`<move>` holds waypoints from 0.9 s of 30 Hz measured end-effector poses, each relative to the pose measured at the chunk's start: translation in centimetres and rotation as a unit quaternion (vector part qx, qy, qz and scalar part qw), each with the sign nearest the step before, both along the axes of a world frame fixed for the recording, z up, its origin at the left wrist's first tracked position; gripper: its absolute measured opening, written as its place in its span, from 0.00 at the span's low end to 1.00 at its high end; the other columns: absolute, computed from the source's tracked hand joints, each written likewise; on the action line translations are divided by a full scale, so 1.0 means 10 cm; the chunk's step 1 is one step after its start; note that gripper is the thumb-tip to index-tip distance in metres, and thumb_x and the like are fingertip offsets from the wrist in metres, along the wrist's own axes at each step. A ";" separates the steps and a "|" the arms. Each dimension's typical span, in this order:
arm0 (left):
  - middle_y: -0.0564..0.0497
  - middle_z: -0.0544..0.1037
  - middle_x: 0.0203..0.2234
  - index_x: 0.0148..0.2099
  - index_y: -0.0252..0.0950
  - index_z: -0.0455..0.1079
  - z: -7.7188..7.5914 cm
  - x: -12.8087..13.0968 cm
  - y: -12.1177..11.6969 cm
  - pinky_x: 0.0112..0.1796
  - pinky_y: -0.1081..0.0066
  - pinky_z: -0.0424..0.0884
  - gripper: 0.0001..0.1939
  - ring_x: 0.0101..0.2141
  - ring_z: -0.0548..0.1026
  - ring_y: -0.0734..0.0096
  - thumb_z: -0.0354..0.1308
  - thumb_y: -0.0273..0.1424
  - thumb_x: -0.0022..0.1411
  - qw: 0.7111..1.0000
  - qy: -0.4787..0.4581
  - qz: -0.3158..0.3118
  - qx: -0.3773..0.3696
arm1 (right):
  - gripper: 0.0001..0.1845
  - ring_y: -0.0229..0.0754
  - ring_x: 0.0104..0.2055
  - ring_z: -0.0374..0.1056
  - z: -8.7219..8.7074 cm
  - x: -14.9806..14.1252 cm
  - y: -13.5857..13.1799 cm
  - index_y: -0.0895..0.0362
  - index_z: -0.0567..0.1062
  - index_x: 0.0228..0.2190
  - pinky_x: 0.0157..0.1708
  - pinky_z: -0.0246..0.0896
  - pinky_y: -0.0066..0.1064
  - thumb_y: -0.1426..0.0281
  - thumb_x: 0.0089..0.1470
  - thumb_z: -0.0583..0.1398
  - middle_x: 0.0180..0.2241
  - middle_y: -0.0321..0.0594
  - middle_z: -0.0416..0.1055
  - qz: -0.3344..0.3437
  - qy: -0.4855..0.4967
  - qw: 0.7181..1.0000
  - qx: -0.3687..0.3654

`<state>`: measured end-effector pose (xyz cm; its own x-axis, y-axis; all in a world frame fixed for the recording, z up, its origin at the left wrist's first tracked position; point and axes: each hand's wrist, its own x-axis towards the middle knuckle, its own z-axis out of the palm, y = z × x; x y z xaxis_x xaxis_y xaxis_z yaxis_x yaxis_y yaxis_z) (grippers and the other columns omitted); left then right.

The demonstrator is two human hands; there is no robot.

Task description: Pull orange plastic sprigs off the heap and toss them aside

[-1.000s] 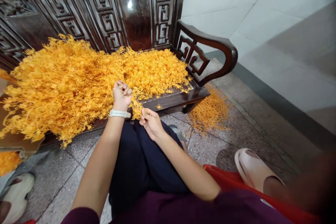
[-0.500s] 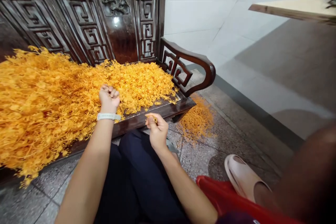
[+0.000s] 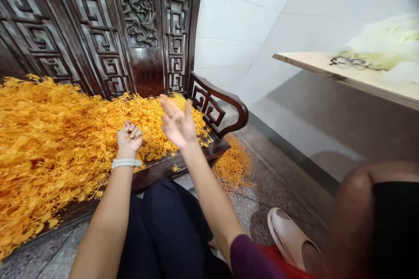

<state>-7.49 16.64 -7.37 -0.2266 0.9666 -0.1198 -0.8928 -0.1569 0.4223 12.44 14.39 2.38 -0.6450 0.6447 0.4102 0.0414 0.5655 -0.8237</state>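
Note:
A large heap of dried orange branching sprigs (image 3: 59, 148) covers the seat of a dark carved wooden bench (image 3: 193, 159). My left hand (image 3: 129, 138) rests in a fist on the heap's near edge, with a white wristband (image 3: 126, 163) around the wrist. No sprig shows in its fingers. My right hand (image 3: 176, 122) is raised above the heap, blurred, with fingers spread and empty. A small blurred orange clump (image 3: 179, 101) sits just beyond those fingertips, and I cannot tell if it is in the air or on the heap.
A smaller orange pile (image 3: 233, 168) lies on the terrazzo floor past the bench's armrest (image 3: 219, 104). At right, a pale wooden board (image 3: 307, 63) holds eyeglasses (image 3: 347, 62) and a pale green mass (image 3: 382, 43). A dark blurred shape (image 3: 360, 218) fills the lower right near a beige slipper (image 3: 288, 237).
My right hand has lifted off its pinch near the bench and opened, fingers spread above the heap. The view has swung left and upward, bringing the board with eyeglasses into sight. My left fist stays on the heap.

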 end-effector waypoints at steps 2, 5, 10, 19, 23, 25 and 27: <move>0.59 0.58 0.18 0.34 0.35 0.64 -0.01 0.01 0.01 0.16 0.79 0.48 0.15 0.12 0.53 0.83 0.44 0.20 0.73 1.000 -0.001 0.000 0.002 | 0.29 0.33 0.23 0.59 -0.15 -0.22 0.24 0.58 0.74 0.28 0.22 0.60 0.21 0.60 0.74 0.44 0.27 0.39 0.79 -0.048 0.153 0.974 -0.159; 0.60 0.58 0.18 0.35 0.36 0.64 -0.02 0.06 0.05 0.16 0.79 0.48 0.13 0.12 0.53 0.83 0.46 0.20 0.73 1.000 0.002 -0.002 0.003 | 0.18 0.35 0.20 0.56 -0.50 -0.49 0.17 0.58 0.77 0.37 0.21 0.57 0.26 0.58 0.67 0.54 0.26 0.38 0.75 -0.058 0.352 0.836 -0.418; 0.60 0.59 0.18 0.36 0.33 0.66 -0.01 0.15 0.08 0.15 0.80 0.47 0.15 0.12 0.52 0.84 0.43 0.21 0.76 0.994 0.036 -0.096 -0.023 | 0.13 0.34 0.20 0.53 -1.09 -0.52 -0.26 0.56 0.75 0.36 0.20 0.46 0.26 0.59 0.55 0.62 0.21 0.31 0.67 -0.275 0.399 0.778 -0.400; 0.59 0.59 0.18 0.38 0.32 0.67 0.15 0.25 0.04 0.13 0.82 0.42 0.16 0.11 0.53 0.86 0.42 0.23 0.78 0.957 0.077 -0.275 -0.060 | 0.20 0.39 0.38 0.65 -1.48 -0.29 -0.28 0.56 0.76 0.42 0.36 0.59 0.27 0.53 0.56 0.64 0.39 0.39 0.72 -0.304 0.272 0.861 -0.304; 0.59 0.60 0.18 0.38 0.32 0.68 0.13 0.25 0.03 0.13 0.82 0.40 0.14 0.10 0.52 0.86 0.44 0.22 0.77 0.944 0.098 -0.307 -0.075 | 0.17 0.39 0.33 0.61 -1.51 -0.41 -0.30 0.55 0.75 0.34 0.37 0.59 0.29 0.53 0.57 0.64 0.31 0.35 0.68 -0.305 0.255 0.881 -0.255; 0.59 0.60 0.19 0.38 0.32 0.68 0.12 0.23 0.02 0.13 0.82 0.41 0.12 0.10 0.52 0.86 0.47 0.22 0.75 0.946 0.102 -0.295 -0.082 | 0.15 0.41 0.35 0.63 -1.47 -0.41 -0.34 0.55 0.75 0.33 0.39 0.60 0.31 0.56 0.58 0.64 0.31 0.36 0.68 -0.350 0.255 0.878 -0.203; 0.60 0.60 0.18 0.37 0.33 0.66 0.13 0.22 0.00 0.13 0.82 0.42 0.11 0.10 0.52 0.85 0.48 0.21 0.74 0.958 0.101 -0.252 -0.089 | 0.11 0.44 0.39 0.66 -1.37 -0.38 -0.45 0.54 0.77 0.32 0.44 0.61 0.35 0.59 0.60 0.64 0.34 0.39 0.71 -0.366 0.232 0.893 -0.120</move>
